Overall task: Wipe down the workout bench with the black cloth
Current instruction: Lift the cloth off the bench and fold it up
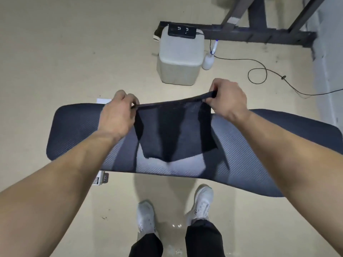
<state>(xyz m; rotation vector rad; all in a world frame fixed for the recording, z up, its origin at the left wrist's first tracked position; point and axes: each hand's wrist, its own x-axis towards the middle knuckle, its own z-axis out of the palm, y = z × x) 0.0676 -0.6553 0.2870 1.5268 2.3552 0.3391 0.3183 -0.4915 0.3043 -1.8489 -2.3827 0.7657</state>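
Note:
The workout bench (74, 127) is a long dark padded slab with a ribbed surface, lying crosswise in front of me. A thin black cloth (172, 130) hangs spread out above the middle of the bench. My left hand (118, 114) pinches its upper left corner. My right hand (226, 101) pinches its upper right corner, a little higher. The top edge is stretched taut between the hands, and the lower edge dangles near the pad. The cloth hides the bench's middle.
A white cube-shaped box (180, 58) with a black device on top stands beyond the bench. A white spray bottle (208, 60) and a black cable (269, 73) lie to its right. A dark metal frame (259, 32) stands at the back. My white shoes (146, 217) are near the bench.

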